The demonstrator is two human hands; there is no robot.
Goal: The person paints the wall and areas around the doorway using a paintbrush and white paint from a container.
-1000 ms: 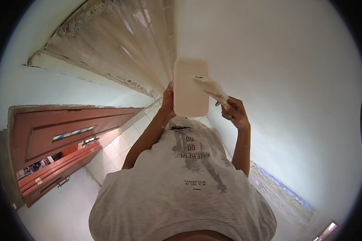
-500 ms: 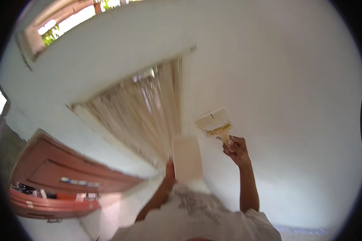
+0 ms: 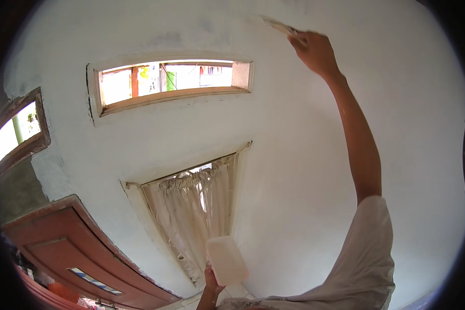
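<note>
Lettering, numbers and signs: none legible. Dark print [image 3: 250, 304] on the pale shirt [image 3: 351, 263], at the lower edge, is too foreshortened to be read.

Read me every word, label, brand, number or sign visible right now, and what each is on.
None can be read.
Shirt: a bit of dark print shows at the lower edge, too small and cut off to read.
Flat tool: seen nearly edge-on, no lettering discernible.
Pale tray: no lettering on the visible face.
</note>
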